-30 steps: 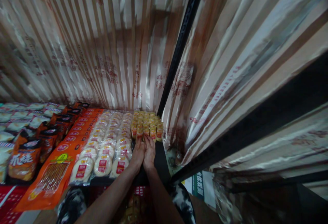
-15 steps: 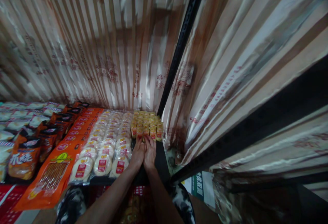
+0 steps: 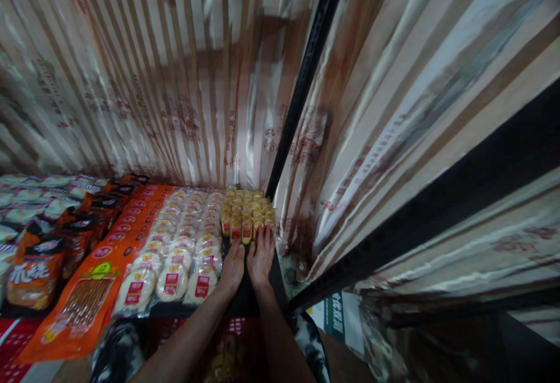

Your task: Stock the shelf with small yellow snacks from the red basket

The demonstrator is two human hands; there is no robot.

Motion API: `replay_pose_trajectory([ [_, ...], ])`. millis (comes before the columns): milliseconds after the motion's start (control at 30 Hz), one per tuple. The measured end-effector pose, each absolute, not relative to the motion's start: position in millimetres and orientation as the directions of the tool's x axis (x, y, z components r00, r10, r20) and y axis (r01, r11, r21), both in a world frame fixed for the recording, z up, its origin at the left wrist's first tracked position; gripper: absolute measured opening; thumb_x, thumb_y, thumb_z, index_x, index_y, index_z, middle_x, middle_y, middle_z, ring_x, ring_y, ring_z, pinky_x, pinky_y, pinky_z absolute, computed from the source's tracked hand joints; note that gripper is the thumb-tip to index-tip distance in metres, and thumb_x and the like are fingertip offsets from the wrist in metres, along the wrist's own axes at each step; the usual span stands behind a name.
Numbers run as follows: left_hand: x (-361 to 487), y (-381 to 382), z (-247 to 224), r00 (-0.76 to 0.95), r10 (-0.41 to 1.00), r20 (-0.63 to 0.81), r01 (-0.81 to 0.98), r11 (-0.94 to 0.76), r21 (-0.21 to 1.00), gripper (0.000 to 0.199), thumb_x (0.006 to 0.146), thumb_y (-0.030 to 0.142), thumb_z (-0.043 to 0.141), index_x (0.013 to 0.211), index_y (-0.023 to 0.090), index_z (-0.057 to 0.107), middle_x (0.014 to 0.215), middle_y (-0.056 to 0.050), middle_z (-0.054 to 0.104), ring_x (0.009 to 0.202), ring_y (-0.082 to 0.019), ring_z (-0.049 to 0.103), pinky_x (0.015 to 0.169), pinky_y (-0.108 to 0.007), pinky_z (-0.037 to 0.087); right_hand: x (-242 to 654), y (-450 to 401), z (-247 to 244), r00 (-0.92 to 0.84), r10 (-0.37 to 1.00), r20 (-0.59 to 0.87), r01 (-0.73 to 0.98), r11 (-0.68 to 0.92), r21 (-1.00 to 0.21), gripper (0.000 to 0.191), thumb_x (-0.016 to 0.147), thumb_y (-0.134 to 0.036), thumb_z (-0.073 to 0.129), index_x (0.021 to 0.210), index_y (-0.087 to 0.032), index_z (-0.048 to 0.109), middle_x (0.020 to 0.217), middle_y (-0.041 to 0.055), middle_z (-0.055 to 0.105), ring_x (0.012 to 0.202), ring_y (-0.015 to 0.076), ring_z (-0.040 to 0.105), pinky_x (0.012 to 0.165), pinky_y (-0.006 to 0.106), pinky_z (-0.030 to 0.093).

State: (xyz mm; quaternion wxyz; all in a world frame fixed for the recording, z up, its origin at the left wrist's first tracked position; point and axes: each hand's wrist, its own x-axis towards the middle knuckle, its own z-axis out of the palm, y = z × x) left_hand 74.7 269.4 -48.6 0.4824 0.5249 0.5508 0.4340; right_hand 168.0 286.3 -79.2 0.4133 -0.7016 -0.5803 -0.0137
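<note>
Both my hands open, palms down | left hand point(image 3: 233, 265) and right hand point(image 3: 261, 257) fingertips against the small yellow-wrapped packets point(image 3: 247, 211), just ahead of them | rice crackers point(image 3: 172, 281) left of my left hand | I'd judge light, level pressure through both hands best; one-sided pushing could skew rows or crush wrappers.

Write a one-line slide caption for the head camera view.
Two bare hands, left and right, at the front of yellow-wrapped snacks, beside rows of white round packs.
</note>
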Motion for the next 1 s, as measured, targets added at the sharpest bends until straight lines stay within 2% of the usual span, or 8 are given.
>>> replay_pose_trajectory([
  [167,76.2,266.2,-26.5,0.025,0.996,-0.090,0.215,0.082,0.973,0.045,0.087,0.028,0.038,0.129,0.012,0.047,0.145,-0.010,0.034,0.136,-0.019,0.024,0.114,-0.039,0.015,164.7,278.3,-73.5,0.289,0.876,0.386,0.832,-0.030,-0.554,0.055,0.087,-0.024,0.031,0.142,-0.019,0.031,0.151,0.0087,0.022,0.139,0.0255,0.011,0.103,0.050,0.028],
  [300,76.3,264.4,-16.8,0.025,0.991,-0.135,0.261,0.124,0.957,0.044,0.087,0.026,0.037,0.127,0.011,0.049,0.142,-0.012,0.039,0.134,-0.020,0.031,0.113,-0.040,0.021,165.0,274.2,-67.9,0.268,0.872,0.409,0.845,-0.010,-0.534,0.055,0.087,-0.024,0.031,0.142,-0.019,0.030,0.151,0.0088,0.019,0.139,0.0271,0.009,0.102,0.050,0.029],
  [400,70.7,255.5,-9.6,0.023,0.999,0.028,0.372,-0.035,0.928,0.043,0.087,0.024,0.036,0.125,0.011,0.051,0.139,-0.013,0.044,0.131,-0.020,0.036,0.111,-0.039,0.027,160.0,268.6,-62.3,0.195,0.872,0.449,0.860,0.068,-0.506,0.052,0.089,-0.027,0.031,0.141,-0.023,0.032,0.152,0.0060,0.017,0.140,0.0252,0.009,0.103,0.047,0.028],
  [500,54.6,241.5,1.6,0.042,0.967,0.252,0.578,-0.229,0.783,0.042,0.083,0.014,0.036,0.120,0.011,0.055,0.133,-0.013,0.050,0.127,-0.020,0.041,0.110,-0.040,0.029,144.5,258.0,-56.8,0.066,0.894,0.443,0.861,0.173,-0.478,0.051,0.089,-0.024,0.031,0.140,-0.025,0.034,0.151,0.0043,0.021,0.140,0.0218,0.011,0.104,0.043,0.028],
  [567,36.8,232.0,8.5,0.043,0.944,0.327,0.720,-0.256,0.645,0.041,0.080,0.009,0.039,0.115,0.010,0.058,0.126,-0.014,0.055,0.122,-0.022,0.046,0.108,-0.041,0.031,129.3,249.6,-54.6,-0.027,0.913,0.406,0.855,0.232,-0.464,0.050,0.089,-0.021,0.033,0.138,-0.023,0.037,0.148,0.0053,0.030,0.139,0.0214,0.015,0.103,0.041,0.029],
  [733,-12.9,215.8,10.6,0.037,0.969,0.246,0.906,-0.137,0.401,0.030,0.082,0.013,0.040,0.102,0.009,0.063,0.104,-0.016,0.063,0.104,-0.026,0.055,0.094,-0.040,0.044,91.5,237.2,-52.7,-0.155,0.938,0.310,0.863,0.281,-0.419,0.042,0.089,-0.020,0.036,0.128,-0.019,0.052,0.136,0.0077,0.049,0.134,0.0233,0.029,0.101,0.039,0.034],
  [833,-29.4,210.8,7.5,0.084,0.970,0.229,0.911,-0.168,0.377,0.031,0.082,0.011,0.038,0.100,0.009,0.063,0.110,-0.015,0.062,0.108,-0.025,0.053,0.098,-0.038,0.041,79.1,237.4,-49.9,-0.111,0.944,0.310,0.892,0.232,-0.388,0.040,0.090,-0.023,0.035,0.123,-0.016,0.057,0.135,0.0110,0.049,0.130,0.0264,0.035,0.098,0.042,0.037],
  [1000,-36.7,200.1,13.2,0.175,0.947,0.271,0.874,-0.276,0.400,0.037,0.085,0.014,0.033,0.110,0.007,0.059,0.118,-0.017,0.059,0.120,-0.025,0.046,0.107,-0.039,0.032,70.4,232.4,-46.1,-0.144,0.923,0.357,0.890,0.279,-0.362,0.041,0.087,-0.020,0.039,0.125,-0.016,0.055,0.139,0.0098,0.044,0.133,0.0240,0.032,0.099,0.039,0.038],
])
